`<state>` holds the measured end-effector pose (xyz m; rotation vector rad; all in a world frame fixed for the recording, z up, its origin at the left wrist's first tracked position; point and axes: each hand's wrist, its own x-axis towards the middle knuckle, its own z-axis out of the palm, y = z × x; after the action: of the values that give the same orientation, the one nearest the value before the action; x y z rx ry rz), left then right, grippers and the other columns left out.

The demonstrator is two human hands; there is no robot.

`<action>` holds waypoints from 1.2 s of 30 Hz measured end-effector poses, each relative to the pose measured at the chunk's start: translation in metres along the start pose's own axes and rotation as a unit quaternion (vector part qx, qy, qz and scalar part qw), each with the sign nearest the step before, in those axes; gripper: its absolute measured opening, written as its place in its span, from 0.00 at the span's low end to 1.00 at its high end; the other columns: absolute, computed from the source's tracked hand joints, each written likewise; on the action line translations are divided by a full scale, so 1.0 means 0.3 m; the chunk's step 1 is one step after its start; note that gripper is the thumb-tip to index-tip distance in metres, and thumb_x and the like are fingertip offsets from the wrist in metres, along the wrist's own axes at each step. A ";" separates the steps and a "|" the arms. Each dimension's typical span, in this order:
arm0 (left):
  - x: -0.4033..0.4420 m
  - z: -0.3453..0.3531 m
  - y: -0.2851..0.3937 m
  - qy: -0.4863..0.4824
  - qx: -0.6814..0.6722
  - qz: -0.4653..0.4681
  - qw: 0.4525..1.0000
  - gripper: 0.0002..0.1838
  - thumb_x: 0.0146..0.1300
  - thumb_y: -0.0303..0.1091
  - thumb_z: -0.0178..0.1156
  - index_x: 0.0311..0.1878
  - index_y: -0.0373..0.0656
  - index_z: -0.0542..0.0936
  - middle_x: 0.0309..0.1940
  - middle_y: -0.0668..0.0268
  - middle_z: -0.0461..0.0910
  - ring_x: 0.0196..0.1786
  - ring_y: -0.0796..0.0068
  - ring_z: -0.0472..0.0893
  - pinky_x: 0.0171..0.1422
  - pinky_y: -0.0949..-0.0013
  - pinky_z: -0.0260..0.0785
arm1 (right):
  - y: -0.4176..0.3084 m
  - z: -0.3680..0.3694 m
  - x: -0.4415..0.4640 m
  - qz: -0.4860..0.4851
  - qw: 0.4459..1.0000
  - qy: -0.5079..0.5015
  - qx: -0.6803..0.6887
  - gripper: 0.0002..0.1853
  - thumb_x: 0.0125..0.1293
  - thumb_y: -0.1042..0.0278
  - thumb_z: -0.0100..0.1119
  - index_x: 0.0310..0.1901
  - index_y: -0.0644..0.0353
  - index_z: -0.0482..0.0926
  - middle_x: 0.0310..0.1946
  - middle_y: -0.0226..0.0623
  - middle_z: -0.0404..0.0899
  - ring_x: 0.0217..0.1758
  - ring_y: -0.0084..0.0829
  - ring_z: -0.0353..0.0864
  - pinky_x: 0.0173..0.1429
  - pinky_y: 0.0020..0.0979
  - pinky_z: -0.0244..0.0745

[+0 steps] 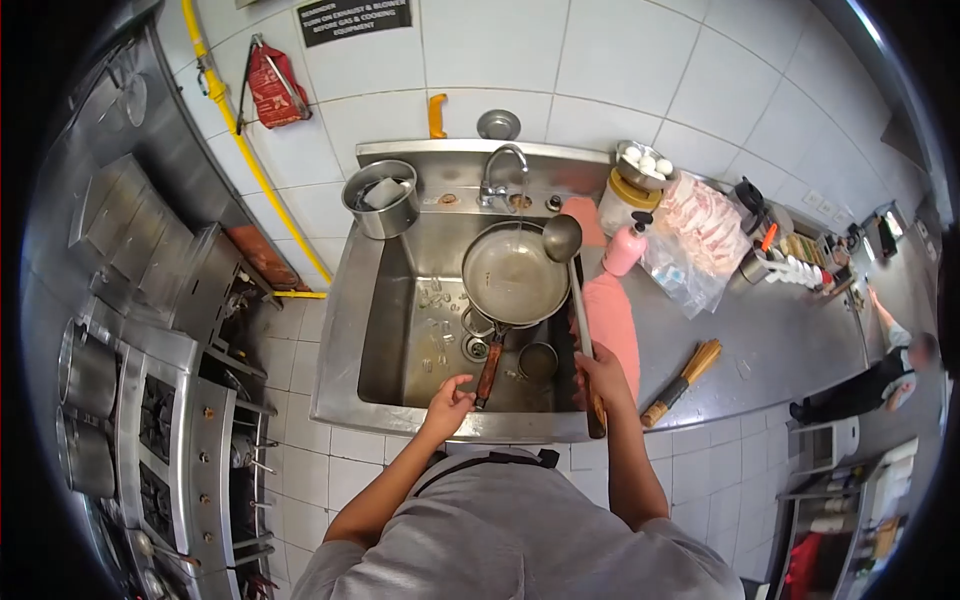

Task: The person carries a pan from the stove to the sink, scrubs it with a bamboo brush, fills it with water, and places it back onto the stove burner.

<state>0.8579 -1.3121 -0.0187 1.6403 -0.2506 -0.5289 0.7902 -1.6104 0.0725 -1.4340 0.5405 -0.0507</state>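
A wide metal pan (515,275) with a wooden handle rests in the steel sink (400,340), under a thin stream from the faucet (505,165). Just left of the pan's handle, my left hand (450,405) hovers over the sink's front edge, fingers loosely bent and apart, holding nothing. My right hand (600,377) is wrapped round the handle of a long ladle (563,238), whose bowl hangs by the pan's upper right rim. A small round metal cup (538,361) sits in the basin near the drain (474,348).
A steel pot (381,200) stands at the sink's back left corner. Along the right are a pink cloth (612,320), a pink pump bottle (626,248), bagged meat (705,230), a bowl of eggs (645,162) and a bamboo brush (682,382). Another person (870,375) stands far right.
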 end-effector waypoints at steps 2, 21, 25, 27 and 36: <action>-0.001 -0.004 -0.013 -0.022 0.023 -0.007 0.999 0.21 0.63 0.23 0.55 0.59 0.41 0.69 0.32 0.67 0.78 0.34 0.80 0.78 0.42 0.76 0.70 | -0.021 0.033 -0.017 0.014 1.000 0.008 0.003 0.08 0.64 0.70 0.56 0.42 0.61 0.71 0.23 0.28 0.71 0.18 0.21 0.71 0.20 0.25 0.66; 0.103 -0.067 0.012 -0.160 -0.150 -0.153 0.964 0.20 0.64 0.34 0.58 0.58 0.41 0.69 0.42 0.64 0.75 0.37 0.77 0.76 0.42 0.72 0.72 | -0.121 0.309 0.219 -0.006 1.000 -0.002 0.022 0.07 0.64 0.69 0.57 0.37 0.61 0.71 0.21 0.28 0.71 0.16 0.21 0.70 0.21 0.25 0.67; 0.114 -0.062 -0.044 -0.194 -0.135 -0.114 0.965 0.20 0.65 0.35 0.59 0.58 0.41 0.70 0.40 0.65 0.76 0.37 0.78 0.76 0.42 0.72 0.73 | -0.006 0.346 0.110 -0.035 0.999 0.031 -0.027 0.06 0.65 0.68 0.55 0.39 0.60 0.72 0.22 0.27 0.71 0.17 0.19 0.70 0.20 0.23 0.66; 0.110 -0.068 -0.025 -0.196 -0.131 -0.121 0.964 0.19 0.65 0.35 0.58 0.57 0.42 0.70 0.40 0.66 0.76 0.37 0.79 0.75 0.43 0.73 0.72 | 0.025 0.362 0.002 -0.055 0.996 0.061 -0.045 0.05 0.65 0.70 0.54 0.40 0.60 0.72 0.21 0.26 0.70 0.16 0.19 0.69 0.20 0.23 0.67; 0.131 -0.063 -0.025 -0.205 -0.131 -0.137 0.960 0.17 0.66 0.32 0.56 0.57 0.43 0.69 0.46 0.65 0.74 0.40 0.78 0.75 0.43 0.72 0.74 | 0.217 0.306 -0.352 -0.034 0.993 0.109 -0.043 0.14 0.65 0.74 0.52 0.52 0.63 0.70 0.21 0.27 0.70 0.15 0.19 0.70 0.20 0.22 0.66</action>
<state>0.9000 -1.3124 -0.0325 1.3024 -0.2466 -1.0707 0.7139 -1.4785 0.0484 -1.5402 0.6791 -0.2437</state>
